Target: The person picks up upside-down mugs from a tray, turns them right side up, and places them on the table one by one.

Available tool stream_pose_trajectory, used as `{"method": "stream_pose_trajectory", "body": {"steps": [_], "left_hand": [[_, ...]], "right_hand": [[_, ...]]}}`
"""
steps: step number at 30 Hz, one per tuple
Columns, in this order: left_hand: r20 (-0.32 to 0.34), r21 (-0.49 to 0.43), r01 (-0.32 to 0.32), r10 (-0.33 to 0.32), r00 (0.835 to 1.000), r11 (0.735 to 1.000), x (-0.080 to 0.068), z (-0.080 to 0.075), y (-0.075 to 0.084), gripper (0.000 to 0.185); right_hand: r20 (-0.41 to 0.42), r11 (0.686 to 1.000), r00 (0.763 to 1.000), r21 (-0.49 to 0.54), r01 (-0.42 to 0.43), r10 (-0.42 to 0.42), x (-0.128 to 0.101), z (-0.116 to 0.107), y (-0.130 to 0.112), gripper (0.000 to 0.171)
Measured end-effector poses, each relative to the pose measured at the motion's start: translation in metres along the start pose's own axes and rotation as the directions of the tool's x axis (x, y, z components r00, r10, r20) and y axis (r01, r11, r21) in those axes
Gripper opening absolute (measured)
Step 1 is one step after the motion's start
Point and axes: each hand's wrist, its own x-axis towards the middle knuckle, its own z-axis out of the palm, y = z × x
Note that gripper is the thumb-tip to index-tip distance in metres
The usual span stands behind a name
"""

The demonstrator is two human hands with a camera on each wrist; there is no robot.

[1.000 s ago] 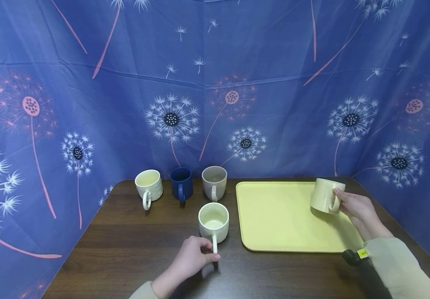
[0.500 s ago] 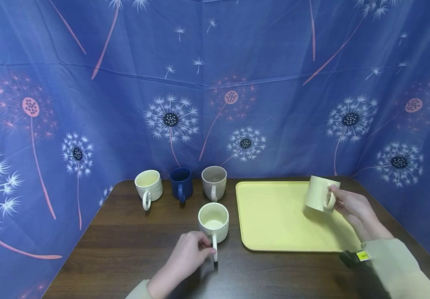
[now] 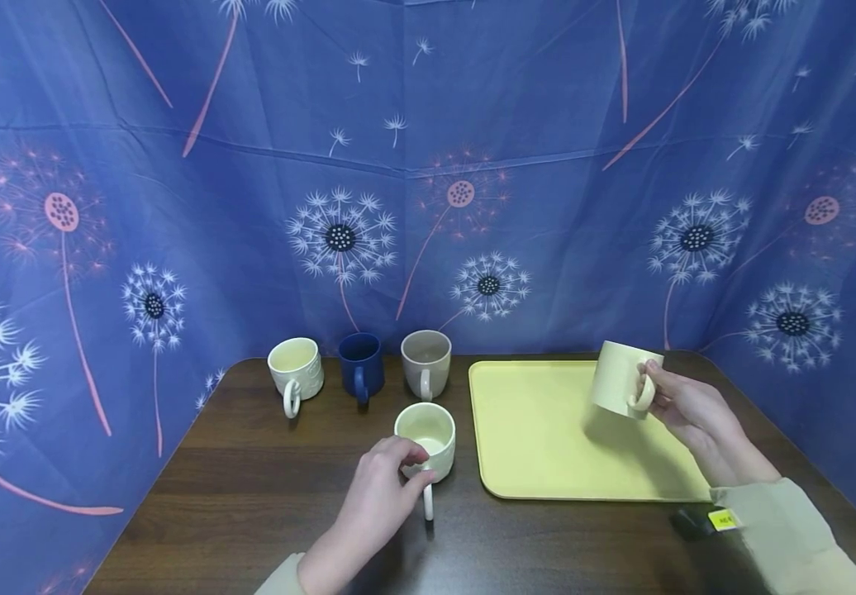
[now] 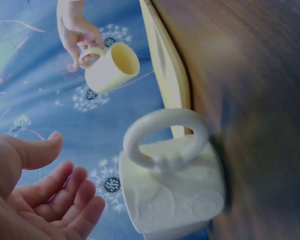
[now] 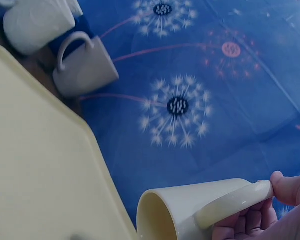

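While the right hand (image 3: 684, 405) grips a pale yellow mug (image 3: 619, 378) by its handle, tilted, lifted above the far right corner of the yellow tray (image 3: 539, 438), the left hand (image 3: 383, 487) hovers, fingers loose and holding nothing, just beside the handle of a cream mug (image 3: 425, 430) mid-table, near the tray's left edge. Three mugs (image 3: 359, 368) line the table's (image 3: 249, 496) far edge.

dim even light; soft shadows; wrist views blurred, head view fisheye-warped
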Motion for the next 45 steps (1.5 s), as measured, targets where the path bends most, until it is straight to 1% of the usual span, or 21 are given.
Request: {"method": "stream_pose_trajectory", "body": {"steps": [4,8,12,18,21,23,26,30,33,38,44,45], "left_hand": [[-0.031,-0.016,-0.014,0.014,0.999,1.0,0.002,0.001,0.008,0.018],[-0.043,-0.035,-0.047,0.045,0.998,0.998,0.005,0.003,0.015,0.019],[-0.047,-0.059,-0.092,0.089,0.995,0.994,0.008,0.008,0.022,0.019],[-0.086,-0.092,-0.18,0.172,0.981,0.979,0.017,0.015,0.036,0.02],[-0.113,-0.103,-0.212,0.2,0.973,0.972,0.021,0.018,0.044,0.021],[-0.125,-0.119,-0.225,0.21,0.97,0.967,0.023,0.02,0.048,0.022],[-0.133,-0.155,-0.239,0.22,0.967,0.959,0.027,0.024,0.054,0.022],[-0.147,-0.192,-0.262,0.237,0.96,0.946,0.031,0.029,0.061,0.022],[-0.169,-0.198,-0.277,0.245,0.955,0.94,0.033,0.033,0.065,0.022],[-0.201,-0.206,-0.301,0.26,0.944,0.931,0.039,0.04,0.071,0.022],[-0.25,-0.184,-0.347,0.298,0.921,0.92,0.045,0.049,0.078,0.023],[-0.253,-0.188,-0.349,0.298,0.92,0.918,0.046,0.05,0.079,0.023]], "right_hand": [[0.045,1.0,0.999,0.027,-0.002,0.001,-0.004,0.012,0.0,0.017],[0.095,0.999,0.995,0.049,-0.005,0.0,-0.007,0.022,0.002,0.02],[0.145,0.995,0.989,0.095,-0.016,0.002,-0.009,0.033,0.004,0.021],[0.203,0.991,0.979,0.132,-0.036,0.008,-0.015,0.052,0.006,0.023],[0.235,0.987,0.972,0.155,-0.046,0.008,-0.018,0.061,0.007,0.024],[0.241,0.983,0.971,0.175,-0.055,0.012,-0.02,0.067,0.008,0.023],[0.225,0.979,0.974,0.192,-0.066,0.022,-0.024,0.076,0.009,0.02],[0.213,0.983,0.977,0.17,-0.065,0.028,-0.028,0.086,0.011,0.018],[0.229,0.987,0.973,0.151,-0.058,0.022,-0.031,0.093,0.012,0.019],[0.256,0.983,0.966,0.175,-0.063,0.017,-0.036,0.103,0.016,0.02],[0.236,0.981,0.971,0.184,-0.07,0.025,-0.04,0.114,0.022,0.019],[0.232,0.981,0.972,0.182,-0.071,0.027,-0.04,0.116,0.023,0.019]]}}
